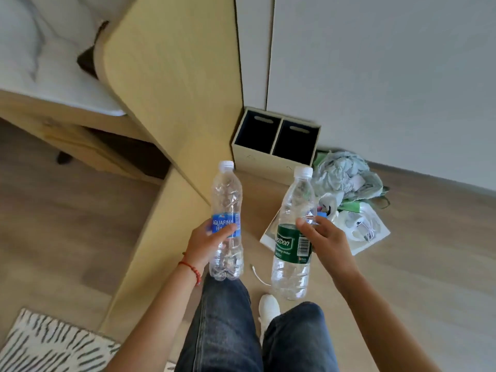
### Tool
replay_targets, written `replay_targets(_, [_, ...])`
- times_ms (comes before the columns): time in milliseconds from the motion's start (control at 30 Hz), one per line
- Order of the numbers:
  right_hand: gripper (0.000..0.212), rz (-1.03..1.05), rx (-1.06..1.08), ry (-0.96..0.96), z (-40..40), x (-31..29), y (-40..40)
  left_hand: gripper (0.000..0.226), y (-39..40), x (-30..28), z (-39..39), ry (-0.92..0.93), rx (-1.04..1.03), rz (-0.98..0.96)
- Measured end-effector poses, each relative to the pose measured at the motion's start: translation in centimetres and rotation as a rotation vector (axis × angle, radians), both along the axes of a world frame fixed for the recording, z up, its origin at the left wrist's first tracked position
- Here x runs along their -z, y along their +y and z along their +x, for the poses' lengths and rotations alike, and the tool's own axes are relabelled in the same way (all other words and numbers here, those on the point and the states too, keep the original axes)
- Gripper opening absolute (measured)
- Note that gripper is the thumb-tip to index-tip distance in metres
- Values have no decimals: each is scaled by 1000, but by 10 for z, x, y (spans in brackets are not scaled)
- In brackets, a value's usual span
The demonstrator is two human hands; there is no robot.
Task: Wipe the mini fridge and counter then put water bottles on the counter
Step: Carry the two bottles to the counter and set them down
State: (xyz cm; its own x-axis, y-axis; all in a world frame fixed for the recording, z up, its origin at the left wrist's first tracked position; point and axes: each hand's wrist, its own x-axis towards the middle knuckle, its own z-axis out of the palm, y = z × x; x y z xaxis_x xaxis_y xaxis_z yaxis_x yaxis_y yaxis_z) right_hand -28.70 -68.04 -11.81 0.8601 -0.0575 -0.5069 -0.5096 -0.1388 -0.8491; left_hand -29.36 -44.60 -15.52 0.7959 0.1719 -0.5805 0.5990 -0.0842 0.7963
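A pale wooden panel [171, 84] slants down across the wood floor [429, 251], and everything else is placed from it. Up left of the panel lies a marble-topped bench [53, 76]. Right of the panel's lower end stands a two-compartment box [276, 140], with a crumpled green bag [346, 175] further right. Below the panel a person in jeans [228, 323] holds two capped bottles upright (both clear). The left hand [206, 242] has its fingers clamped around the blue-labelled bottle [226, 224], nearest the panel; the right hand [324, 237] grips the green-labelled bottle [294, 237], fingers wrapped round its middle.
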Motion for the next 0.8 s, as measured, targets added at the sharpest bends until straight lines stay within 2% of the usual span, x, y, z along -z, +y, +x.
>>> replay_targets(167, [24,3,-137,-6,-20,-25,21,5,14,-28,-58,-28,-200,-14])
replay_targets(300, [17,-19,-297,-63,-35,-42,56,10,39,-52,-105,-56,-353,-34])
replay_targets(433, [27,-39,-450,-110,-58,-56,105,5,76,-71,-154,-67,-547,-35])
replay_targets(600, [26,7,-634,-135,-100,-65,181,11,131,-82,-227,-107,-693,-30])
replay_targets(800, [43,6,-815,-109,-171,-61,285,4,210,-76,-335,-129,-879,-32])
